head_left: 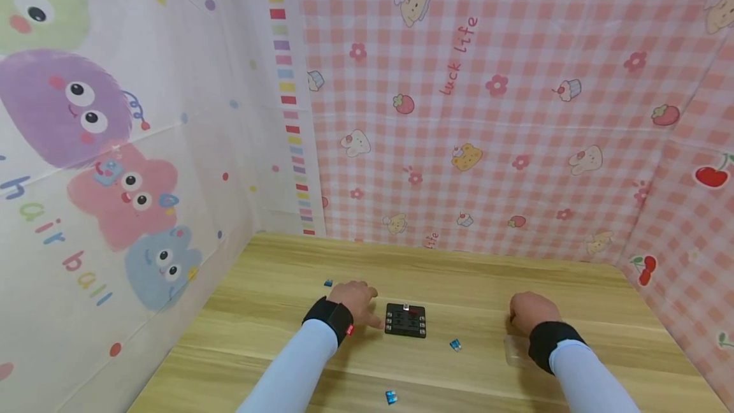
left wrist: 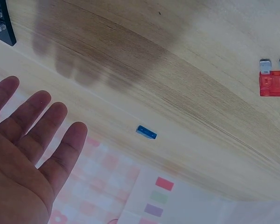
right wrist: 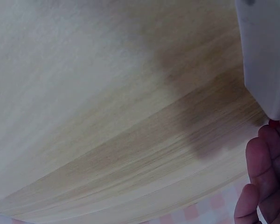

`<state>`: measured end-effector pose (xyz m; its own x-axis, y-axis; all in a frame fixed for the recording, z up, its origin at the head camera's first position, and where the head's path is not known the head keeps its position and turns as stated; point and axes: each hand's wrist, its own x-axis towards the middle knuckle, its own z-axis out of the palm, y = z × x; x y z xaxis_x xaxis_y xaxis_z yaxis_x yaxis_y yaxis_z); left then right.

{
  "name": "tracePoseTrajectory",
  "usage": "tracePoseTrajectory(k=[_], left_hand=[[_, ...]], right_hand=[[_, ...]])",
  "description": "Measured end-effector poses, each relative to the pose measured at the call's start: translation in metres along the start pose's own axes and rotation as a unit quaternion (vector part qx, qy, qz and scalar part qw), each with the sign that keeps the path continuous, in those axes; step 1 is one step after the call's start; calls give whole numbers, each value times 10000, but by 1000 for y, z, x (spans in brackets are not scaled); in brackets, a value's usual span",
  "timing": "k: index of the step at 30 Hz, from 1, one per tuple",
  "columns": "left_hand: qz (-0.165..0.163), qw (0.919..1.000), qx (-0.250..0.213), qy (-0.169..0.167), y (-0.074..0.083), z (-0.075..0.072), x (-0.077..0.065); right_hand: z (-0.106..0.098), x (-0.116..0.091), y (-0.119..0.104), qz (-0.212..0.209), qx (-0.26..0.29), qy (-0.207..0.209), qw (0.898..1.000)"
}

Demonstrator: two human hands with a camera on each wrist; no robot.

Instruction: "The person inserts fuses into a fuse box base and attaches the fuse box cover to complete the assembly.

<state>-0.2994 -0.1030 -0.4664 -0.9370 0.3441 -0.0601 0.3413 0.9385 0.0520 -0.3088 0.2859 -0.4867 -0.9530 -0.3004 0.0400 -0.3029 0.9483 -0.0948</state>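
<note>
My left hand (head_left: 354, 301) is open with fingers spread, just left of a black fuse box (head_left: 405, 330). In the left wrist view the hand (left wrist: 25, 158) holds nothing, and a blue fuse (left wrist: 146, 132) lies apart from it. A red blade fuse (left wrist: 273, 85) lies farther off there. My right hand (head_left: 533, 312) has curled fingers, above a clear plastic cover (head_left: 516, 350) partly hidden by the wrist. In the right wrist view a small red piece (right wrist: 274, 123), apparently a fuse, shows at the fingertips beside the cover (right wrist: 266, 60); most of it is hidden.
Blue fuses lie apart on the wooden table (head_left: 275, 285): one fuse (head_left: 455, 344) right of the box, another (head_left: 391, 397) near the front. Patterned cloth walls (head_left: 487, 126) rise behind the table and at its sides.
</note>
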Motion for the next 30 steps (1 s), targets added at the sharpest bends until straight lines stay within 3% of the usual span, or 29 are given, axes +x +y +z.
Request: tracePoseTrajectory(k=[30], left_hand=[[100, 9999, 51, 60, 4, 0, 1]], right_hand=[[-14, -8, -6, 343, 395, -133, 9985]])
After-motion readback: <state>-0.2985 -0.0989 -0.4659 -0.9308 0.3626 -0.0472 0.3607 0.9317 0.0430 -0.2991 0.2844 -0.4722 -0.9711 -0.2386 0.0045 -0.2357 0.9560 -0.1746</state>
